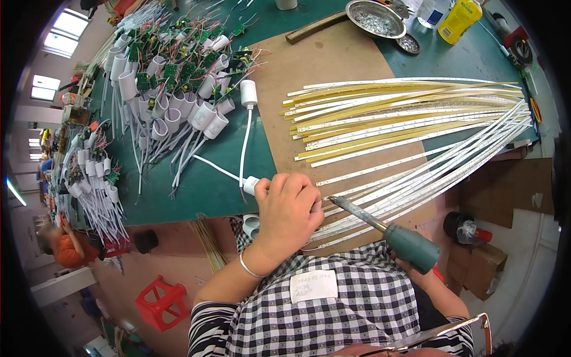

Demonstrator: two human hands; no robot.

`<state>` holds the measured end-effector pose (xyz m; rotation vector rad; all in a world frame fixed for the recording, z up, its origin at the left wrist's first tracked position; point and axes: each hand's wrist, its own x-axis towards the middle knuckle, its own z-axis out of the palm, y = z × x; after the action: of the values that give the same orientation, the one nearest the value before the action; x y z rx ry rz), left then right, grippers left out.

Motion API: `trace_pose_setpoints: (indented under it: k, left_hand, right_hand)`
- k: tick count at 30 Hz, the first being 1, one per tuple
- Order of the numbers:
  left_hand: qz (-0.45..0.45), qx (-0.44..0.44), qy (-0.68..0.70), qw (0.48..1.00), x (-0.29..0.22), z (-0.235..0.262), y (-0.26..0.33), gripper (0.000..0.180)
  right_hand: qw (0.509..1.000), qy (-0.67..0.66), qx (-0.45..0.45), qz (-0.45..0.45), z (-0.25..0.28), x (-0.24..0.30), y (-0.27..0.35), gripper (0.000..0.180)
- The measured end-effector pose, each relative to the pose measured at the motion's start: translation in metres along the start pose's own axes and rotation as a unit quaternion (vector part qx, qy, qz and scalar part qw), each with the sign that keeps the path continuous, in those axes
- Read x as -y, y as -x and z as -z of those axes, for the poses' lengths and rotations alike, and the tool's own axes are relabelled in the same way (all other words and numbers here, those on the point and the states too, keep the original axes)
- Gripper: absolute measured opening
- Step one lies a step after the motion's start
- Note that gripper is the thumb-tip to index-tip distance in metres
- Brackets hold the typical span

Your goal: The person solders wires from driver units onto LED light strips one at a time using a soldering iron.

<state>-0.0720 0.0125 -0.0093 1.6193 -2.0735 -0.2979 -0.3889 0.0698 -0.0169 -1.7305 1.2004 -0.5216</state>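
My left hand (288, 208) is closed over one end of a white cylindrical cap (252, 185), whose white cable runs off to the upper left. Whatever lies between its fingertips is hidden. A soldering iron (411, 247) with a green handle is in my right hand (410, 265), which is partly covered by the handle. The iron's tip sits beside my left fingertips, over the ends of several thin white LED strips (410, 178). Another white cap (248, 94) with a cable lies on the table's brown board (333, 59), above my left hand.
White caps with green circuit boards (172, 74) and wires pile up at the left. White and yellow strips (369, 116) fan across the board. At the back are a metal bowl (376, 19), a small dark dish (408, 44) and a yellow bottle (460, 21). A red stool (160, 302) stands on the floor.
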Motion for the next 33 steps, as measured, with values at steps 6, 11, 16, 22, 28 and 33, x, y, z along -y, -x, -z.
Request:
trace_pose_setpoints:
  k: [6, 11, 16, 22, 28, 33]
  left_hand:
    - [-0.002, -0.001, 0.004, 1.0, 0.001, -0.001, 0.001, 0.016]
    - [-0.001, -0.001, 0.008, 1.0, 0.001, 0.0, -0.001, 0.017]
    - [0.002, 0.011, 0.01, 1.0, 0.0, 0.002, -0.003, 0.016]
    - [0.006, 0.021, 0.01, 1.0, 0.0, 0.003, -0.005, 0.014]
    - [0.01, 0.03, 0.008, 0.999, 0.0, 0.004, -0.005, 0.014]
    - [0.007, 0.029, 0.004, 1.0, -0.001, 0.004, -0.006, 0.014]
  right_hand:
    - [0.997, 0.061, 0.01, 0.043, 0.002, 0.002, -0.004, 0.045]
    - [0.986, 0.131, -0.005, 0.101, 0.004, 0.008, -0.009, 0.045]
    - [0.988, 0.129, 0.002, 0.085, 0.009, 0.014, -0.011, 0.042]
    - [0.986, 0.135, -0.001, 0.102, 0.009, 0.012, -0.013, 0.05]
    - [0.983, 0.152, 0.008, 0.102, 0.011, 0.013, -0.012, 0.057]
    - [0.984, 0.126, -0.006, 0.129, 0.009, 0.012, -0.014, 0.057]
